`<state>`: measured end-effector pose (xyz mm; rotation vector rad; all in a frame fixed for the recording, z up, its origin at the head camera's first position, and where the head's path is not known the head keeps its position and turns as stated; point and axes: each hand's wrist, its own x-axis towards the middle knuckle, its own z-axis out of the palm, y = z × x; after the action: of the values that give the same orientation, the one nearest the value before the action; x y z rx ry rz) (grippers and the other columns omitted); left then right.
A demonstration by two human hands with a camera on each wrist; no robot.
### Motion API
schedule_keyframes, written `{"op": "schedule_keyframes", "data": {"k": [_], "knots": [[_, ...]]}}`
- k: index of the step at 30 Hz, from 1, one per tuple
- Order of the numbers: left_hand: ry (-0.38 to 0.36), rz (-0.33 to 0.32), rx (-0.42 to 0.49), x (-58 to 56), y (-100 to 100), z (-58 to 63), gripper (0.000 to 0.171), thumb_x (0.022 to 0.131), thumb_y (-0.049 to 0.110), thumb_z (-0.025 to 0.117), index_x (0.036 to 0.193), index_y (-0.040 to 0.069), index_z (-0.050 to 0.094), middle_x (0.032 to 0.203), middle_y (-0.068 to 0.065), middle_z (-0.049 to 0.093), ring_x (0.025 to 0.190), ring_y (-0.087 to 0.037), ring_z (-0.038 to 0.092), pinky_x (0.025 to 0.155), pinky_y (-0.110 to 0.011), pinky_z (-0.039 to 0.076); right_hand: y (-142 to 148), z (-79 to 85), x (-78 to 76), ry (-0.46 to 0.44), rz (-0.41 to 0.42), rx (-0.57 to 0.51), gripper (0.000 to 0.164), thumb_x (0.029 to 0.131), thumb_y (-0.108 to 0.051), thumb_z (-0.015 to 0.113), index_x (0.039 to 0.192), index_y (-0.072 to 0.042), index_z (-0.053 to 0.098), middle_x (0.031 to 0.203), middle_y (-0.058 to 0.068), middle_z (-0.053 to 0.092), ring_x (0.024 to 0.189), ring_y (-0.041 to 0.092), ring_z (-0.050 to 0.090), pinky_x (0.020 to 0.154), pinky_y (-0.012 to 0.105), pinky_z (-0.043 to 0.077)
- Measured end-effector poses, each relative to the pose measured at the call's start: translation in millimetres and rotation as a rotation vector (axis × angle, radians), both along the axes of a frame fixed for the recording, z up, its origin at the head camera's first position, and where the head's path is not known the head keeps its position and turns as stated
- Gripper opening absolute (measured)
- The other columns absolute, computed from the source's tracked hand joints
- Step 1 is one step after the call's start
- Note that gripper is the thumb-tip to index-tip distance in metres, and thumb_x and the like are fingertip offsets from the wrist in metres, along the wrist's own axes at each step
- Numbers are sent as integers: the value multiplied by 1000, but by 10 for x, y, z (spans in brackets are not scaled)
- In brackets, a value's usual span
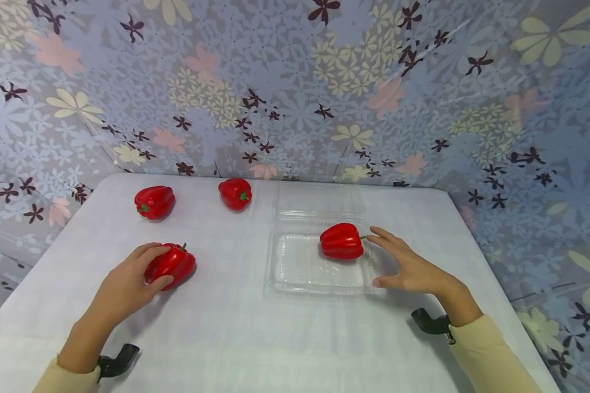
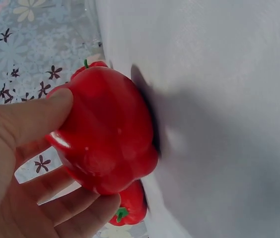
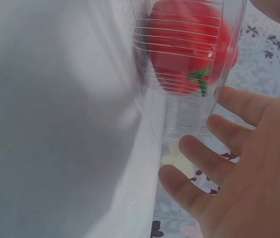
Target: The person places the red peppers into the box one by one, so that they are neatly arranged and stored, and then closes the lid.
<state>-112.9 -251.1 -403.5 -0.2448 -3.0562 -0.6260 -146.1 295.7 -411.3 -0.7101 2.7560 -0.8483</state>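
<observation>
On the left side of the table, my left hand (image 1: 127, 285) grips a red bell pepper (image 1: 179, 266), thumb on the near side and fingers over the far side. The left wrist view shows this bell pepper (image 2: 107, 129) large, its lobed end toward the camera. Another red bell pepper (image 1: 341, 241) lies on its side in a clear plastic clamshell container (image 1: 295, 268), green stem pointing right. The container's lid (image 1: 319, 197) is folded back. Beside the container's right edge, my right hand (image 1: 405, 268) has its fingers spread and holds nothing; its fingertips are right at the container wall (image 3: 179, 74).
Two more red bell peppers lie toward the back of the table, one at the far left (image 1: 154, 202) and one (image 1: 235, 194) left of the lid. A white cloth (image 1: 216, 327) covers the table, and a flowered backdrop (image 1: 295, 98) rises behind it.
</observation>
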Motion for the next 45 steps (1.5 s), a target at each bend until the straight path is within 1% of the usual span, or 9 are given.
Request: {"op": "schedule_keyframes", "data": {"k": [5, 11, 19, 24, 29, 33, 37, 41, 45], "knots": [[-8, -2, 20, 28, -4, -7, 75, 77, 19, 84, 141, 9, 47, 145, -23, 45, 124, -47, 50, 86, -63, 56, -10, 5, 7, -5, 1, 5, 87, 80, -27, 79, 152, -7, 34, 163, 20, 17, 147, 50, 18, 106, 81, 23], [31, -42, 44, 30, -32, -7, 73, 78, 15, 82, 142, 12, 47, 145, -22, 44, 124, -46, 50, 84, -64, 56, -8, 13, 3, 3, -2, 7, 87, 80, -26, 79, 152, -7, 34, 164, 19, 17, 147, 50, 18, 105, 81, 23], [35, -51, 29, 29, -16, 9, 72, 78, 16, 82, 142, 12, 49, 144, -22, 46, 123, -45, 51, 83, -63, 56, -16, 15, 9, -17, -5, -3, 88, 80, -28, 79, 152, -7, 34, 164, 19, 16, 147, 50, 17, 105, 81, 22], [53, -75, 26, 8, 9, 28, 74, 78, 16, 83, 143, 12, 48, 144, -21, 46, 123, -45, 51, 83, -62, 57, -15, 21, 6, -2, -5, 5, 88, 80, -28, 79, 152, -7, 33, 164, 19, 17, 147, 50, 18, 105, 81, 23], [91, -99, 49, 52, 119, 138, 72, 77, 14, 83, 141, 13, 50, 143, -19, 48, 122, -43, 53, 80, -60, 58, -19, 28, 5, -1, 2, 6, 87, 81, -28, 78, 152, -6, 34, 163, 20, 18, 147, 50, 19, 105, 81, 23], [173, -149, 60, 125, 277, 266, 69, 77, 14, 83, 139, 15, 53, 141, -15, 52, 117, -37, 59, 78, -55, 61, -35, 36, 14, -8, 3, 8, 86, 80, -26, 79, 151, -5, 35, 163, 21, 18, 146, 50, 19, 105, 81, 24], [245, -191, 53, 156, 385, 361, 69, 76, 14, 85, 138, 15, 54, 139, -13, 54, 114, -33, 60, 75, -51, 62, -51, 34, 10, -3, 6, -5, 86, 80, -25, 79, 151, -6, 35, 163, 21, 18, 146, 50, 19, 105, 81, 23], [254, -192, 52, 180, 431, 407, 71, 74, 14, 86, 138, 14, 54, 139, -14, 53, 114, -34, 60, 75, -52, 61, -47, 29, 11, 0, 17, -13, 85, 81, -25, 78, 151, -5, 35, 163, 22, 18, 146, 50, 18, 105, 81, 23], [279, -203, 67, 160, 446, 403, 71, 74, 13, 85, 138, 14, 54, 140, -14, 53, 115, -33, 60, 76, -52, 61, -40, 35, 13, 6, 13, -9, 85, 81, -24, 78, 151, -4, 35, 162, 22, 18, 146, 50, 19, 105, 81, 23]]}}
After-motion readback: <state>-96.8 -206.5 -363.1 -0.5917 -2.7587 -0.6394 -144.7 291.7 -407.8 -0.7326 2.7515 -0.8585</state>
